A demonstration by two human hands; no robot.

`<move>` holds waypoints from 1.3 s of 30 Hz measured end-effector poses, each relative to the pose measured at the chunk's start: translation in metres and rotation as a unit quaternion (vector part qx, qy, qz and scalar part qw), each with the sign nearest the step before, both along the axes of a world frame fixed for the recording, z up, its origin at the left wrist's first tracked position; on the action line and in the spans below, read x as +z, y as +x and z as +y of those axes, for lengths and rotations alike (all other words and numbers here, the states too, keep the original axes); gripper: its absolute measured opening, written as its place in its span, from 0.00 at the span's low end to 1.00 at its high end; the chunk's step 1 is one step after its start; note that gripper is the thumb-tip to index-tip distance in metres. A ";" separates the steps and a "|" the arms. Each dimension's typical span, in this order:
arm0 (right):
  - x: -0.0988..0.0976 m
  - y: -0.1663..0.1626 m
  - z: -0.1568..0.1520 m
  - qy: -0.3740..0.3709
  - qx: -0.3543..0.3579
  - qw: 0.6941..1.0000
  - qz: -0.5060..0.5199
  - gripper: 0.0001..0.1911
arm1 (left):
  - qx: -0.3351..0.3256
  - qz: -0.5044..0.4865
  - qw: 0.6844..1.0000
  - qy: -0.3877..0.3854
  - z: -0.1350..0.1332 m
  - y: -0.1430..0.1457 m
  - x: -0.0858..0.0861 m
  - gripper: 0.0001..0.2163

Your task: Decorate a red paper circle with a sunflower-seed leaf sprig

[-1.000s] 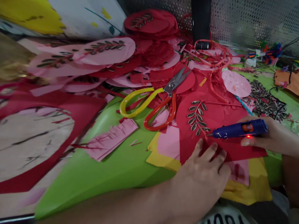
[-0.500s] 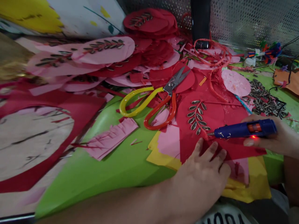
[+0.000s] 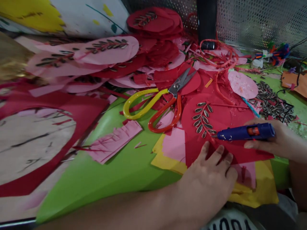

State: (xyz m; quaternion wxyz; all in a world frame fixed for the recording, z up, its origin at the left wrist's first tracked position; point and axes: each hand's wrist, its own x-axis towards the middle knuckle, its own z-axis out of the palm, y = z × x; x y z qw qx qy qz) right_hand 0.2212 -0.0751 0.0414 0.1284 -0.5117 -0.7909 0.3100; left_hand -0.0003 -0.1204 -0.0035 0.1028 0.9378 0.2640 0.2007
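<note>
My right hand (image 3: 275, 137) is closed around a blue hot glue gun (image 3: 244, 131). Its nozzle points left, at the lower end of a seed sprig (image 3: 203, 119) made of sunflower seeds along a red stem. The sprig lies on a red paper sheet (image 3: 235, 150). My left hand (image 3: 211, 172) rests on the sheet's lower part, fingers stretched out and spread, just below the nozzle. Under the red sheet, pink paper (image 3: 174, 145) and yellow paper (image 3: 266, 185) stick out. Left of the sprig lie scissors (image 3: 176, 89) with one yellow and one orange handle, blades partly apart.
Pink ovals (image 3: 107, 49) and red ovals (image 3: 155, 22) with seed sprigs are heaped at the back. Loose sunflower seeds (image 3: 273, 102) lie at right by a pink paper oval (image 3: 242, 84). A folded pink strip (image 3: 115, 140) lies on the green tabletop (image 3: 134, 166); a cut-out red frame (image 3: 88, 111) is at left.
My right hand has shifted the glue gun slightly left, bringing its nozzle closer to the sprig's lower end. My left hand stays in place on the sheet.
</note>
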 end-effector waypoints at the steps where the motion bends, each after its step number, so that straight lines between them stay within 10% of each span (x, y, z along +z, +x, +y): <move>1: 0.000 0.000 0.000 0.000 -0.001 1.000 -0.001 0.12 | -0.001 0.000 1.000 -0.002 0.000 0.000 0.000 0.14; 39: 0.002 -0.004 0.003 -0.035 -0.006 0.999 0.017 0.11 | 0.000 0.003 1.000 -0.011 0.000 0.002 -0.001 0.13</move>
